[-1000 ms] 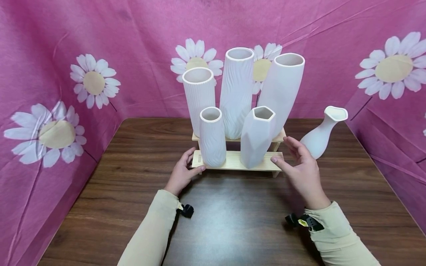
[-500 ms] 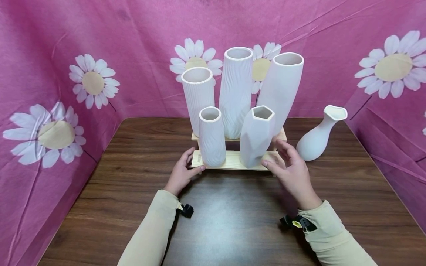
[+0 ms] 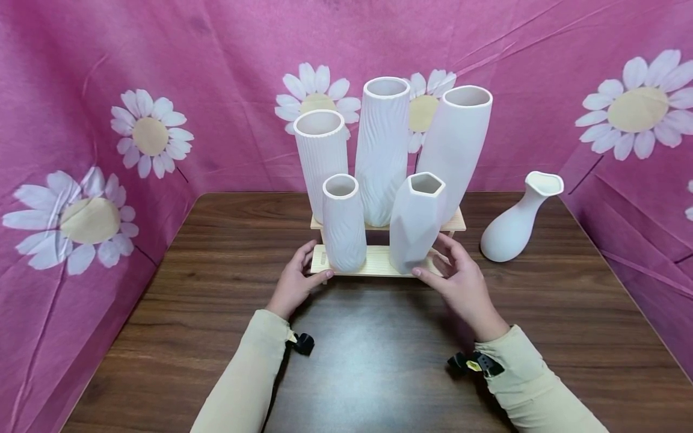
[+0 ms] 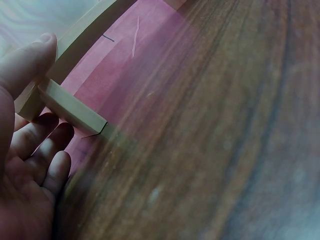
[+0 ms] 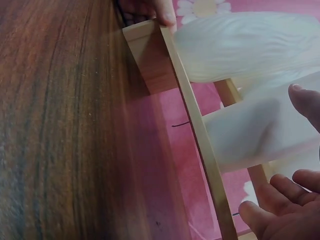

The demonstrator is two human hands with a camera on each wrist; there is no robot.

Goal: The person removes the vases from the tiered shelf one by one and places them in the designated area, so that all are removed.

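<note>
Hands flanked the wooden stand (image 3: 457, 222) in the head view, the left hand (image 3: 295, 279) at one end of the lower step (image 3: 376, 261) and the right hand (image 3: 464, 285) in from the other. Over the past second the right hand had shifted inward, from the step's right end to the base of the faceted vase (image 3: 417, 225), while the left hand had stayed in place. That shift seemed to bring the work to this vase. It stood upright on the lower step, just left of the right hand, whose thumb was at the front of the base and whose fingers lay towards its right side. The small grooved vase (image 3: 344, 228) stood on the same step, near the left hand. A narrow-necked vase (image 3: 514, 225) stood apart on the surface (image 3: 379, 355), right of the stand.

From the left wrist, the left hand gripped the step's end, thumb over the edge and fingers bent below, near the leg (image 4: 75, 110).

From the right wrist, the right hand was spread wide, with the faceted vase showing behind the gap between thumb and fingers. Whether any fingertip touched it could not be told.
</note>
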